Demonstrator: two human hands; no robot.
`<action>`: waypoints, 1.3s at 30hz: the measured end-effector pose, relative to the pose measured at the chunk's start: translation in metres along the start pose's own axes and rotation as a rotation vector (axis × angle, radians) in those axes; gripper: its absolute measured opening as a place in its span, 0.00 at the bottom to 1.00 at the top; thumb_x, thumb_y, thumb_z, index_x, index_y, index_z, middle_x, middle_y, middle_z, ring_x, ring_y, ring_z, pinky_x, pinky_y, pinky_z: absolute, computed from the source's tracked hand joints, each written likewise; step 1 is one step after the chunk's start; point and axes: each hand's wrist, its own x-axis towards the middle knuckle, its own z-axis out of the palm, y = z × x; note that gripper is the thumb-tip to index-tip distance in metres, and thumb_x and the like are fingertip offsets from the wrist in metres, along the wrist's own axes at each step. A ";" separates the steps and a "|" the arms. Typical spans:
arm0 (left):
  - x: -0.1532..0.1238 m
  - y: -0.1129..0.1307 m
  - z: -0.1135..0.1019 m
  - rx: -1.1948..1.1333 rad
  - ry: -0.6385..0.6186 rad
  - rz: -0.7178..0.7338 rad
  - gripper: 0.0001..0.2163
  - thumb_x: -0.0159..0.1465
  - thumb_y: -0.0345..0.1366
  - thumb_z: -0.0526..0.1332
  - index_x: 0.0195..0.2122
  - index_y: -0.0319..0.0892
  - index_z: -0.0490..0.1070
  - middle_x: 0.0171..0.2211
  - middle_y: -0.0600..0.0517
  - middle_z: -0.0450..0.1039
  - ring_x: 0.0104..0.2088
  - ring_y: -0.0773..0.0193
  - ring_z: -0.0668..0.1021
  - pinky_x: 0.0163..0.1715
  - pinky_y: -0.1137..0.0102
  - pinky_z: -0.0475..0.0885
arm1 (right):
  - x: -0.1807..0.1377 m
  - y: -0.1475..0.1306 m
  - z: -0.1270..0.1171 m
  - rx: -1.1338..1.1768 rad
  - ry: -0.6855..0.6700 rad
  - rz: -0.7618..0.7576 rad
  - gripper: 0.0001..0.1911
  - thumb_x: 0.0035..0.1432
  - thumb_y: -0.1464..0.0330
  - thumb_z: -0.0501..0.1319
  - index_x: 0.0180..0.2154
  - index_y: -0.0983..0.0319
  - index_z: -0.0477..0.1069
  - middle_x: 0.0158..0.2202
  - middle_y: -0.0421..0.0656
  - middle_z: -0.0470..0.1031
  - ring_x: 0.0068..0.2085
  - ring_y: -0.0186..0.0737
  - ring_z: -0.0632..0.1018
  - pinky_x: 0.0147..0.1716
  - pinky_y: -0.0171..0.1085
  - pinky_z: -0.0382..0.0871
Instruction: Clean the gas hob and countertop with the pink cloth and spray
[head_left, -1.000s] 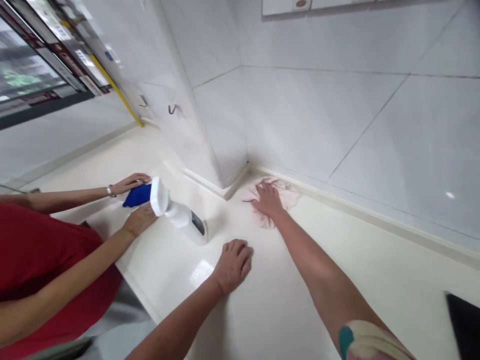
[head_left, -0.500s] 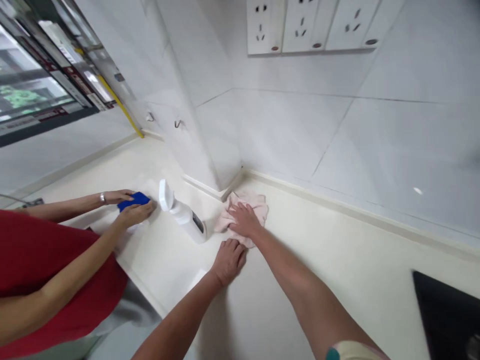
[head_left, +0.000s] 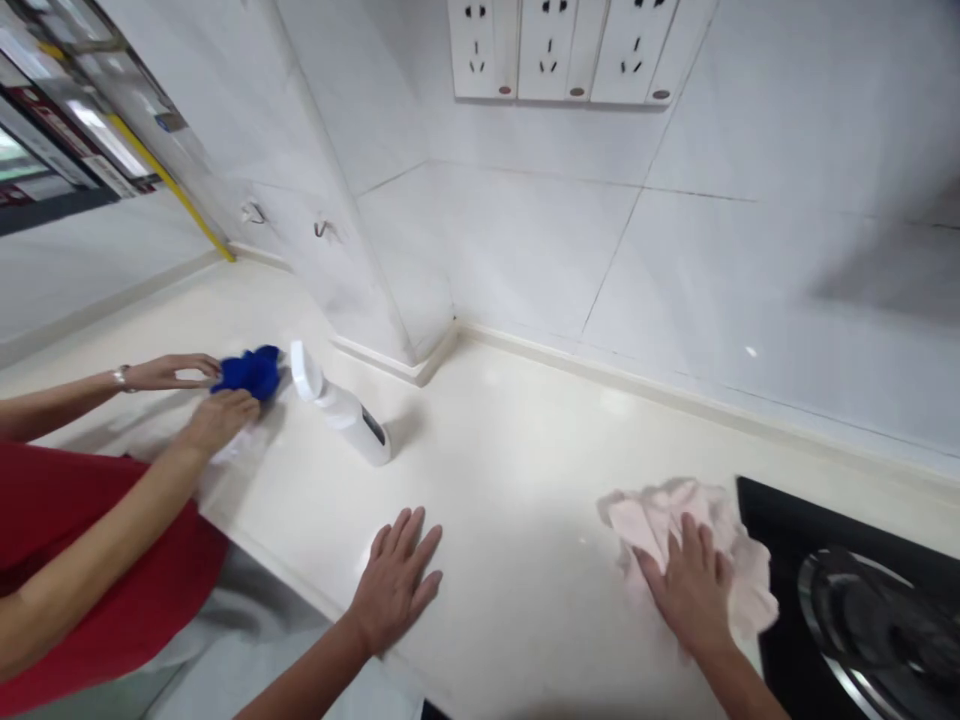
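My right hand [head_left: 691, 592] lies flat, fingers spread, on a crumpled pale pink cloth [head_left: 660, 520] on the cream countertop [head_left: 525, 440], just left of a black stove top [head_left: 862, 590]. My left hand [head_left: 394, 578] rests flat and open on the counter near its front edge, holding nothing. A white spray bottle [head_left: 341, 405] stands tilted on the counter to the left, about a hand's length beyond my left hand.
Another person in a red top [head_left: 67, 560] works at the left, both hands by a blue cloth [head_left: 247, 372]. White tiled walls meet in a corner, with a projecting pillar [head_left: 337, 200]. A row of wall sockets [head_left: 555, 50] sits above. A burner ring [head_left: 877, 610] shows lower right.
My right hand has swept the pink cloth from the wall corner rightward and nearer, up to the stove. My left hand has uncurled and flattened. The view has turned right.
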 end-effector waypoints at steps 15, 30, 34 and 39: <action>0.000 0.009 0.001 -0.134 -0.026 -0.095 0.32 0.74 0.46 0.57 0.76 0.45 0.53 0.74 0.37 0.58 0.74 0.43 0.60 0.67 0.46 0.59 | 0.241 -0.238 -0.028 0.133 -0.260 -0.208 0.38 0.71 0.50 0.50 0.74 0.62 0.59 0.79 0.56 0.43 0.77 0.67 0.43 0.72 0.64 0.38; -0.003 0.007 0.004 -0.153 0.035 -0.117 0.33 0.73 0.54 0.58 0.74 0.43 0.57 0.76 0.32 0.51 0.75 0.36 0.54 0.68 0.41 0.58 | -0.009 -0.178 -0.022 0.270 -0.257 -0.933 0.34 0.65 0.53 0.61 0.71 0.48 0.65 0.77 0.42 0.54 0.78 0.56 0.47 0.75 0.57 0.36; 0.001 0.011 0.002 -0.125 -0.075 -0.150 0.29 0.72 0.54 0.59 0.69 0.44 0.66 0.74 0.36 0.58 0.74 0.39 0.59 0.68 0.41 0.57 | 0.021 -0.057 -0.010 0.167 -0.115 -0.651 0.34 0.67 0.51 0.53 0.69 0.57 0.68 0.75 0.51 0.58 0.77 0.61 0.51 0.71 0.63 0.47; 0.004 0.013 -0.002 -0.104 -0.101 -0.164 0.27 0.73 0.54 0.58 0.67 0.43 0.68 0.73 0.36 0.60 0.73 0.40 0.61 0.68 0.42 0.58 | 0.125 -0.057 -0.022 0.069 -0.103 -0.140 0.38 0.70 0.52 0.46 0.70 0.67 0.63 0.76 0.56 0.53 0.76 0.64 0.51 0.70 0.65 0.48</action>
